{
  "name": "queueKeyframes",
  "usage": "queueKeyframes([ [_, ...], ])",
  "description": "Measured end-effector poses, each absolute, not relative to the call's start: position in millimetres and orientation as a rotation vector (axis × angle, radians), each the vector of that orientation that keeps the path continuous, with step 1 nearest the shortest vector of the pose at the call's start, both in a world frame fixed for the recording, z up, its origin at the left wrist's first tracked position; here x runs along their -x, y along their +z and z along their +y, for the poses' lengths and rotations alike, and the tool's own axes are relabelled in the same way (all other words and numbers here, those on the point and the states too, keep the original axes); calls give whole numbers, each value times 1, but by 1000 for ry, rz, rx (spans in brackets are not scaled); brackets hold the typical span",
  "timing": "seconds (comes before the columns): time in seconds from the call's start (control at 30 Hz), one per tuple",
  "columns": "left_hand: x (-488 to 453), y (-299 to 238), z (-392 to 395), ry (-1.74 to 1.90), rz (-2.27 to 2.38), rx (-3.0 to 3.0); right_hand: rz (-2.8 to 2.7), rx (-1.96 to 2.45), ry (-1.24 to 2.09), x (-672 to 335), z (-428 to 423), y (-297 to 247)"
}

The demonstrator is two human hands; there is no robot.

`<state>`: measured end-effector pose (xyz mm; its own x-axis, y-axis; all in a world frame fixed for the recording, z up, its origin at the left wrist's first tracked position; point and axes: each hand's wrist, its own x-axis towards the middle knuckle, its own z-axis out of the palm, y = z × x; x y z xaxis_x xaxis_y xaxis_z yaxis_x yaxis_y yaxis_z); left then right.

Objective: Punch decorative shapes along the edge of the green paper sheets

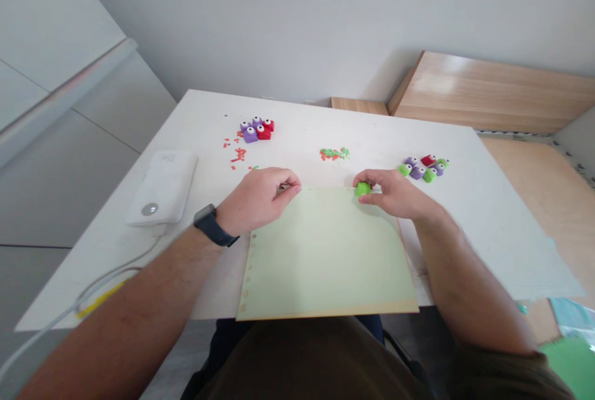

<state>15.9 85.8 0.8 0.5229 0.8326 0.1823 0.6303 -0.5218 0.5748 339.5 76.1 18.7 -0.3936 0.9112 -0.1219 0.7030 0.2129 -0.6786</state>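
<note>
Along the far edge of the pale green sheet (325, 257), both hands are at work. Right hand (395, 194) is closed on a green plastic craft punch (362, 189), thumb below and fingers over it, punch sitting right at the sheet edge. Left hand (255, 198) is in a narrow pinch at the same edge; anything held there is hidden, cannot tell. Sheet reaches the near edge of the white table (488, 220). Toward the far edge: 2 groups of punches, red and purple (255, 130) at left, green, purple and red (422, 168) at right. Red paper bits (238, 154) lie beside the left group, green paper bits (333, 153) mid-table. White power unit (162, 188) sits near the left edge, cable attached.
</note>
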Motion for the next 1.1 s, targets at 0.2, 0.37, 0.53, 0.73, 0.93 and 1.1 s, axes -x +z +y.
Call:
queueKeyframes([
  [0.2, -16, 1, 86, 610, 1201, -2320, -2187, 1513, 959, -339, 77, 17],
  [0.37, -16, 1, 87, 610, 1205, -2320, -2217, 1510, 941, -339, 77, 16],
  [0.53, -16, 1, 87, 599, 1203, -2318, -2242, 1508, 895, -338, 78, 15],
  [0.73, -17, 1, 87, 583, 1201, -2309, -2251, 1496, 857, -338, 79, 12],
  [0.93, -17, 1, 87, 577, 1200, -2299, -2263, 1520, 831, -337, 80, 11],
  [1.1, -17, 0, 87, 571, 1206, -2302, -2263, 1511, 834, -338, 80, 11],
])
